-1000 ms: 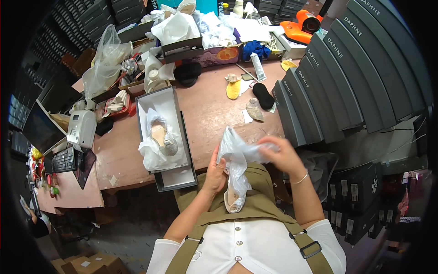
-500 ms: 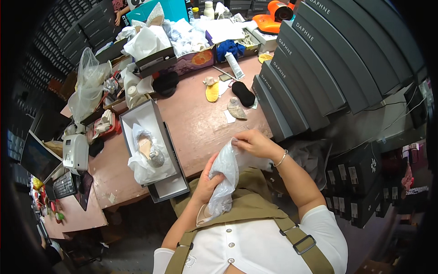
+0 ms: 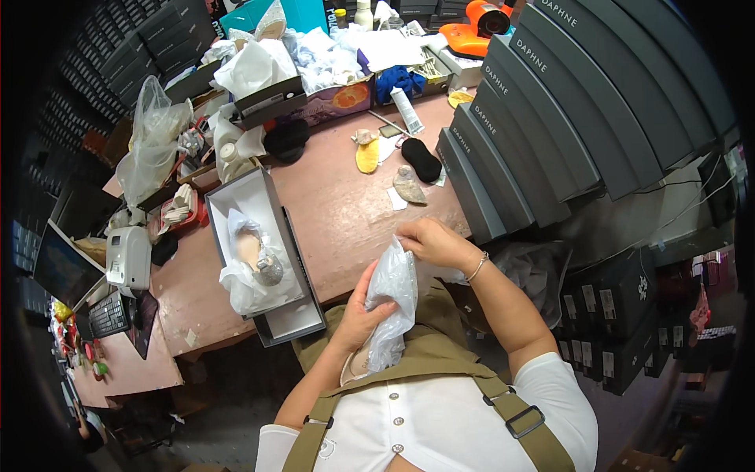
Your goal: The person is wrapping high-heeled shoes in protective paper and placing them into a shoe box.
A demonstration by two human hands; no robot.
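Close to my body I hold a shoe (image 3: 355, 366) loosely covered by thin white wrapping (image 3: 391, 287). Its pale beige end shows at the bottom, beside my lap. My left hand (image 3: 366, 316) is closed round the wrapped shoe from the left, thumb across the front. At the top, my right hand (image 3: 432, 242) pinches the upper edge of the wrapping; a sparkly strip shows just below those fingers. Left of my hands, an open grey shoe box (image 3: 275, 206) holds another shoe (image 3: 267, 269) with a glittery silver toe, lying in white tissue. A dark lid (image 3: 292, 324) sits under the box.
Tall stacks of dark shoe boxes (image 3: 543, 118) stand at the right. On the pink table (image 3: 314, 228) lie a black pad (image 3: 421, 160), a yellow pad (image 3: 367, 156) and a white tube (image 3: 406, 110). Tissue-filled boxes (image 3: 271, 102) line the back; a white label printer (image 3: 128, 258) is at left.
My right hand has shifted slightly left along the top of the wrapping. The wrapped shoe has turned a little, and a sparkly edge now shows beneath the right fingers.
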